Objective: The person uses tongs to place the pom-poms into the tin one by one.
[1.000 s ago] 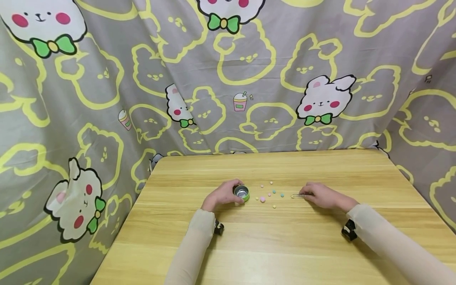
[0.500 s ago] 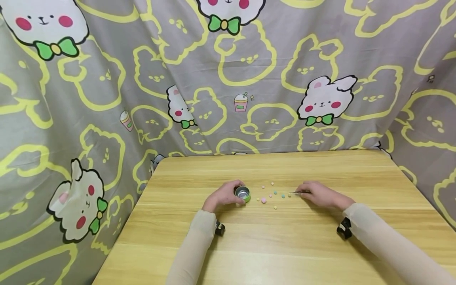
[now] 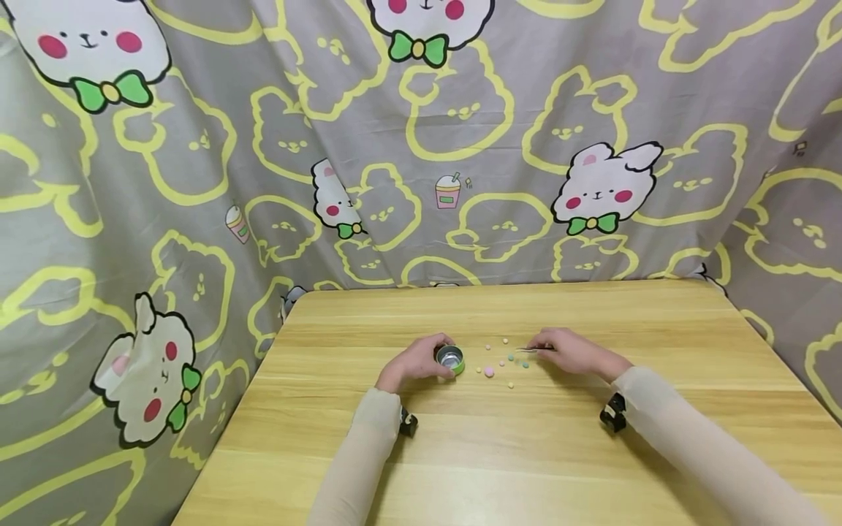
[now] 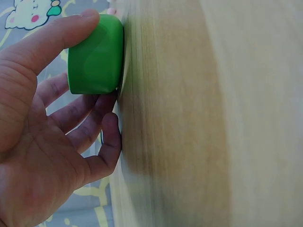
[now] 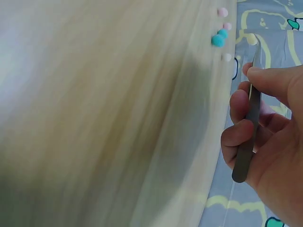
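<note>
My left hand [image 3: 419, 359] grips a small round tin with a green outside [image 4: 97, 59], thumb on one side and fingers on the other. The tin stands upright on the table, its silvery inside facing up. Curved metal tweezers [image 5: 245, 156] are held in my right hand [image 3: 571, 353], between thumb and curled fingers. At their tips is a pale yellow ball [image 5: 252, 39]. The tips hover over the right side of several small scattered balls, among them a larger pink ball [image 3: 489, 372], a teal ball [image 3: 525, 364] and a yellow ball [image 3: 511, 385].
The wooden table [image 3: 473, 460] reaches back to a grey patterned curtain [image 3: 388, 131], which also hangs along both sides. Black cameras sit at the left wrist [image 3: 408, 424] and right wrist [image 3: 613, 413].
My right hand has moved left and slightly away from me, carrying the tweezers and yellow ball toward the scattered balls. The left hand keeps its hold on the tin.
</note>
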The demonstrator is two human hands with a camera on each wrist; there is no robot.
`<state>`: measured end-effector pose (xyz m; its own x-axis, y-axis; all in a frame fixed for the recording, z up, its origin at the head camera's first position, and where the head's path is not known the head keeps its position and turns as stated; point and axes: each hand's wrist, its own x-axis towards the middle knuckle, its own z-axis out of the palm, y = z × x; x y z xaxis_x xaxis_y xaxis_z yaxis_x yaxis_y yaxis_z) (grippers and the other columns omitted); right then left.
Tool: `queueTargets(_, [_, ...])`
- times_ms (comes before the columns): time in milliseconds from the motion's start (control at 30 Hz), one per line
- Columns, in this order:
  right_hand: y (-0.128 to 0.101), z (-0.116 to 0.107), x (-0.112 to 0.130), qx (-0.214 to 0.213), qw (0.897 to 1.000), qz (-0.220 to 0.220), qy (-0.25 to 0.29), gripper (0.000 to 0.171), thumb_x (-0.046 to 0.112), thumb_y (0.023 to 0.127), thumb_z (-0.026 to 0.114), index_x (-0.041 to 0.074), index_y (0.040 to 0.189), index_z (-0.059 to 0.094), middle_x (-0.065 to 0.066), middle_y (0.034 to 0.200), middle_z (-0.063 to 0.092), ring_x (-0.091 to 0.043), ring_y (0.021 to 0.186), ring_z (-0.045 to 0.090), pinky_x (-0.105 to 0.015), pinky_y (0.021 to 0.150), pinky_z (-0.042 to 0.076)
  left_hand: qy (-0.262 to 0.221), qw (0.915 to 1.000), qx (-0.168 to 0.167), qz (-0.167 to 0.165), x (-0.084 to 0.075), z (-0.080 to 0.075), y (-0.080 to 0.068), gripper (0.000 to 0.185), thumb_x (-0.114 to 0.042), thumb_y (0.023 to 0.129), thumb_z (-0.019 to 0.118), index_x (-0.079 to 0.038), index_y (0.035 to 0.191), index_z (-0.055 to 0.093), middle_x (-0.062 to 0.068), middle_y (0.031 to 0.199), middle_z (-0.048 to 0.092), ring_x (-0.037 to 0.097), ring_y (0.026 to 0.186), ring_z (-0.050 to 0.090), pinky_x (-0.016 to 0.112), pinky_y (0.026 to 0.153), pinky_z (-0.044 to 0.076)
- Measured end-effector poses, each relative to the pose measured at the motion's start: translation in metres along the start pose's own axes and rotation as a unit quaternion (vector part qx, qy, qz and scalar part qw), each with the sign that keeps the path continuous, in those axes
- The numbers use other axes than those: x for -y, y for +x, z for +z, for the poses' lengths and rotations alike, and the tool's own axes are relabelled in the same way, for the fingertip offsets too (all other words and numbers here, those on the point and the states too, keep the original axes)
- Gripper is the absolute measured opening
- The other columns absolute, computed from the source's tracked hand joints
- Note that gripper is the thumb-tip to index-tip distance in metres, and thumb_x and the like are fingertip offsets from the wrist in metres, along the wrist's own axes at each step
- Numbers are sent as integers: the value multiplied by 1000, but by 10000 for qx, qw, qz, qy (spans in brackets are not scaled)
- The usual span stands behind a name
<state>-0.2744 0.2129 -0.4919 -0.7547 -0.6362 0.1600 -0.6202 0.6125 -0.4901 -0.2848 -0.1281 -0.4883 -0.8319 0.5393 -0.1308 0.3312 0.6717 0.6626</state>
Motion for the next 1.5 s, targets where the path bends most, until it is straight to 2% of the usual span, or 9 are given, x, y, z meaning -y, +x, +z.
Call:
queueTargets(300, [22,6,14,105,9997,-32,218,20,7,94,56,7,111,67,3,95,60,-10,80,52,-32,69,44,-31,10000,-18,11,0,1,-2,52,-21,72,83,-15,117,57,-3,106,61,12,95,56,31,87,43])
queueTargets(767, [51,13,34,208,9986,-323,367,18,6,94,56,6,107,68,1,93,60,-10,79,53,-30,68,44,-12,10000,-59,58,0,3,-2,52,-22,71,83,-15,116,57,-1,105,61,13,94,56,30,84,43])
queueTargets(1033, [63,17,49,234,9980,-400,435,18,6,94,56,5,107,68,-2,95,62,-15,85,57,-31,71,45,49,9999,-98,72,1,2,-1,52,-21,71,83,-15,116,57,-1,105,61,12,93,56,29,84,43])
queueTargets(1500, [76,30,58,427,9965,-430,572,18,6,93,56,5,107,68,-1,95,61,-12,84,55,-31,74,46,103,9998,-69,123,2,1,0,52,-23,71,83,-15,115,58,-5,103,60,10,92,55,28,85,43])
